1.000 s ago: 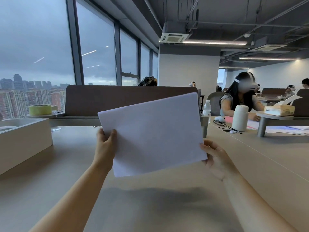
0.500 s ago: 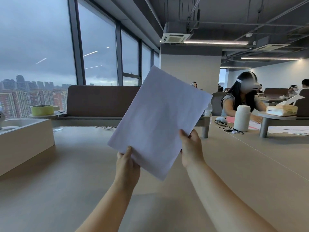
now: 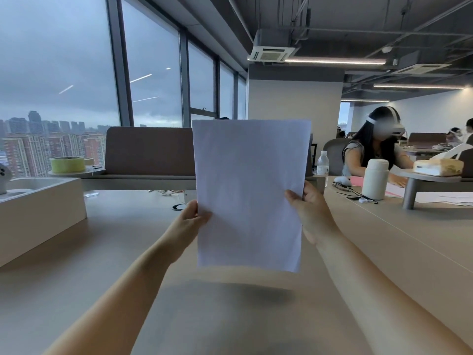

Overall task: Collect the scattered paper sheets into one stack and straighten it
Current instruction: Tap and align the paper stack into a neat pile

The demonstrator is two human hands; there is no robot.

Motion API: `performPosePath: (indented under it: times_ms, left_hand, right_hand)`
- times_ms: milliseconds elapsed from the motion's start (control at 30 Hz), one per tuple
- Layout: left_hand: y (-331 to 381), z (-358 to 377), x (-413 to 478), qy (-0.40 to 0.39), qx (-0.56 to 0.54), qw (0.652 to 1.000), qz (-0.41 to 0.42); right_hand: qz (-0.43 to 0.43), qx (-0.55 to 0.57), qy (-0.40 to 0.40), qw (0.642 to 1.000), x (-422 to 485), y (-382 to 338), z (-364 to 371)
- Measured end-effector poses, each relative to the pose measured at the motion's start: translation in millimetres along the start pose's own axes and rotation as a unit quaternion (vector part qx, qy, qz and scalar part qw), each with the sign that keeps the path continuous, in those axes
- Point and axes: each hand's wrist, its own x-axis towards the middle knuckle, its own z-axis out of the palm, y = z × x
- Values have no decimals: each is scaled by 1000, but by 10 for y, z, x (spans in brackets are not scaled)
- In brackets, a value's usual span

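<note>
Fingers of left hand point(image 3: 190, 222) and right hand point(image 3: 311, 213) pinch the side edges of the white rectangular paper stack point(image 3: 249, 175), held upright above the beige counter point(image 3: 384, 252), not touching it. Risk: the grip sits low, so a hard tap down could buckle or fan the sheets.

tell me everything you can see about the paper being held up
The paper is plain white, blank on the side facing the camera. It stands upright, long side vertical; how many sheets it holds cannot be told. The left hand pinches its left edge and the right hand its right edge, thumbs in front. Its lower edge seems to hang above the table, a soft shadow beneath.
</note>
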Motion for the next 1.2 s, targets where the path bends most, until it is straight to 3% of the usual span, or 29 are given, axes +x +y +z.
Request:
performPosePath:
  times_ms: [133,267,500,600,733,967,1200]
  left_hand:
    - [-129,106,18,49,26,998,-12]
    - [-362,192,-70,59,29,997,-44]
    - [-312,225,74,88,88,992,-1]
    - [-404,254,1,80,133,988,-18]
    - [-504,244,-60,89,221,971,22]
    - [-320,257,-64,139,74,987,25]
    - [-148,409,-76,208,-102,972,26]
  right_hand:
    - [10,8,-11,1000,-2,130,-11]
    - [82,-18,-28,996,-142,426,-34]
    - [70,-27,4,997,-90,422,-14]
    - [89,-57,-26,994,-181,480,-48]
    - [105,-95,-53,988,-272,552,-66]
    - [92,-93,-57,990,-135,316,-104]
    - [139,136,-19,981,-179,251,-213]
